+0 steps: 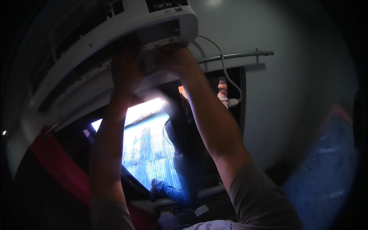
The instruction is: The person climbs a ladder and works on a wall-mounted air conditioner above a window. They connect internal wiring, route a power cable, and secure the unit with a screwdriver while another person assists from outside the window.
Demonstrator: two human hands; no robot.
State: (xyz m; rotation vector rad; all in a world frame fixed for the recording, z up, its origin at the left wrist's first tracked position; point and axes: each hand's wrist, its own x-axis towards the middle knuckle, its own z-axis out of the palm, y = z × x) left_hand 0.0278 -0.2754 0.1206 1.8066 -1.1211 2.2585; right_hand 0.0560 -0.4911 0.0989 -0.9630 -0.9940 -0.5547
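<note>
A white wall-mounted air conditioner (188, 19) spans the upper left, its front cover off or lifted so that dark inner parts show. Both my arms are raised to its underside. My left hand (126, 73) reaches into the dark air outlet, where its fingers vanish in shadow. Just right of it, my right hand (178, 59) is bent against the unit's lower edge near the right end. Its fingers are too dark and blurred to make out, so whether either hand grips anything cannot be told.
A white cord with a plug (234, 102) hangs down from the unit's right end. Behind it runs a metal curtain rod (237, 55). Below is a bright window (149, 142) with a person (178, 153) in blue trousers. Red cloth (61, 165) hangs left, blue plastic-like sheeting (322, 176) right.
</note>
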